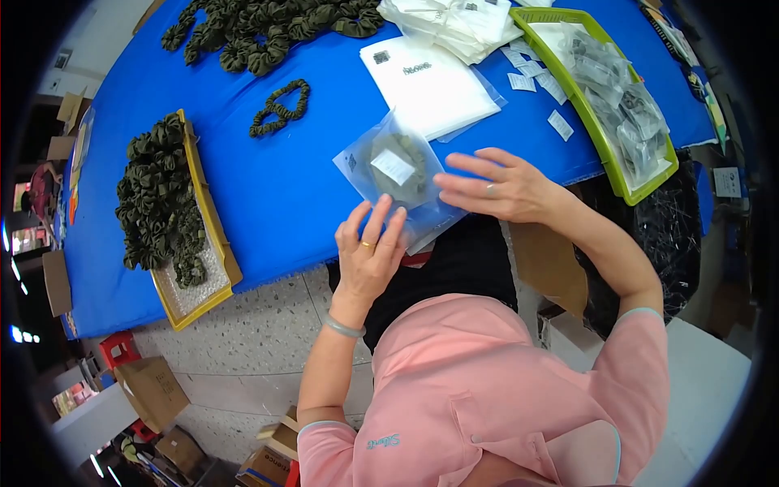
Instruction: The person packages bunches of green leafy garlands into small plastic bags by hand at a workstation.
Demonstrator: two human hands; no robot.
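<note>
A frosted clear plastic bag (pixel 355 159) lies at the table's near edge, with a dark green scrunchie (pixel 419 166) inside it. A small white printed label (pixel 393 167) shows on top of the scrunchie. My left hand (pixel 369 252) has its fingers stretched out, fingertips at the bag's lower edge. To the right, my right hand (pixel 503 187) is open, fingers spread and pointing at the bag's right side. Just beyond the bag is a stack of flat white bags (pixel 430 85).
A yellow tray (pixel 199 183) heaped with green scrunchies (pixel 158 195) stands left. More scrunchies (pixel 268 32) lie at the back, and a pair (pixel 281 109) lies nearer. Loose labels (pixel 548 85) sit beside a green tray (pixel 580 101) of filled bags (pixel 637 114) on the blue table (pixel 268 195).
</note>
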